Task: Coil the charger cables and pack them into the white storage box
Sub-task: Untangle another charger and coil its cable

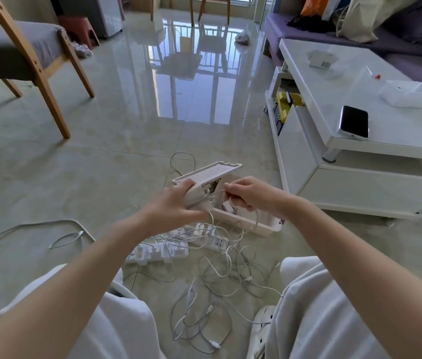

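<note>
**Cable mess on the floor, box open, one charger in hand**

So, the person sits low over a glossy tiled floor (101,156), knees in light trousers on either side of the pile. Left hand (176,203) is wrapped around a white charger brick (197,196), fingers curled tight on it with some cable bunched in the grip too. Right hand (251,194) is just beside it, fingertips pinched narrow on a thin white cable (219,192) that runs across to the brick. More of that cable hangs down in loose loops under both hands.

The white storage box (251,225) sits on the floor right behind the hands, near the base of the coffee table (360,125). Its lid (212,172) is tipped up at the back, propped open at an angle. There's at least one white thing already inside, but the hands block most of the interior so I can't tell what.

In front of the box: two white power strips (160,252), one lying partly under the cables, and a big tangle of white charger cables (217,294) spread between the knees. A separate short cable (67,239) lies off to the left, well apart from the pile, beside a longer grey cord (23,226) running off the left edge.

On the table top: a phone (354,122) near the front edge and a small clear tray (409,93) further back. Wooden chair (23,53) off to the left.
</note>
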